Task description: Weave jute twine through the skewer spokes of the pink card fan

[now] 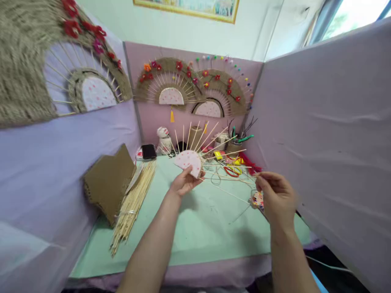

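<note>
My left hand (184, 183) grips a pink dotted half-round card (188, 160) from below, held above the green table (198, 236). Several thin bamboo sticks (210, 140) fan out from the card's curved edge, up and to the right. My right hand (275, 197) is to the right of the fan, with thumb and fingers pinched on the outer end of a thin stick or twine (241, 176) that runs back toward the card. What exactly the pinch holds is too thin to name. A small patterned piece (258, 200) lies just under that hand.
A bundle of bamboo sticks (134, 201) and a stack of brown cardboard (108, 183) lie at the left. Scissors (232, 171), pliers (244, 138), a phone (148, 151), a twine spool (195, 136) and a small figure (164, 140) crowd the back. Finished woven fans (195, 83) hang on the partition walls.
</note>
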Tool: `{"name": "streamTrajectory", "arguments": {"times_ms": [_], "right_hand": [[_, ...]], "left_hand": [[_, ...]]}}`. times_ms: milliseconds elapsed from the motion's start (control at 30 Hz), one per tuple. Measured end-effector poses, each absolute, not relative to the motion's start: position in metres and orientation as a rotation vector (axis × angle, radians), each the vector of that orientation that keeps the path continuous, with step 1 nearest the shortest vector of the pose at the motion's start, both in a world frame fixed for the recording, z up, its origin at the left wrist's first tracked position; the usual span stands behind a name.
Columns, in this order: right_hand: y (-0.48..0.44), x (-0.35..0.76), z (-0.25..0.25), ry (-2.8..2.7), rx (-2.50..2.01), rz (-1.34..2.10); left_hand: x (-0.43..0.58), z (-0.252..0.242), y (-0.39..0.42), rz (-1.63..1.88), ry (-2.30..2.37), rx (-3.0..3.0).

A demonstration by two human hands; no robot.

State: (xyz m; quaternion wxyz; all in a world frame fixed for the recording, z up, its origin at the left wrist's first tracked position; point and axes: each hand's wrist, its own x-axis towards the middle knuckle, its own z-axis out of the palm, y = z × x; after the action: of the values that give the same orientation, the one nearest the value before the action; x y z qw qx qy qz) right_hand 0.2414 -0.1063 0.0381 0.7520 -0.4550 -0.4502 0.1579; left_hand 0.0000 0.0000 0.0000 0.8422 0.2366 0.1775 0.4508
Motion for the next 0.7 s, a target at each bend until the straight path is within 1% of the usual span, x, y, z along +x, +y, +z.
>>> {"name": "streamTrajectory", "arguments": {"times_ms": [233,467,567,700], "right_hand": [[-0.037,0.235,0.019,-0.977,-1.075,0.601],[0.049,0.197,-0.001,-0.902,-1.056,0.478],[0.066,0.188,-0.009,-0.873,-1.082,0.407],[0.069,0.187,-0.019,-0.877,-1.097,0.399]], "left_hand": [[0.007,0.005,-0.006,0.883,0.303,0.403],[0.025,-0.003,-0.012,0.745,0.262,0.360],[0.031,-0.009,-0.013,0.672,0.251,0.391],[0.033,-0.012,-0.014,0.646,0.284,0.405]]}}
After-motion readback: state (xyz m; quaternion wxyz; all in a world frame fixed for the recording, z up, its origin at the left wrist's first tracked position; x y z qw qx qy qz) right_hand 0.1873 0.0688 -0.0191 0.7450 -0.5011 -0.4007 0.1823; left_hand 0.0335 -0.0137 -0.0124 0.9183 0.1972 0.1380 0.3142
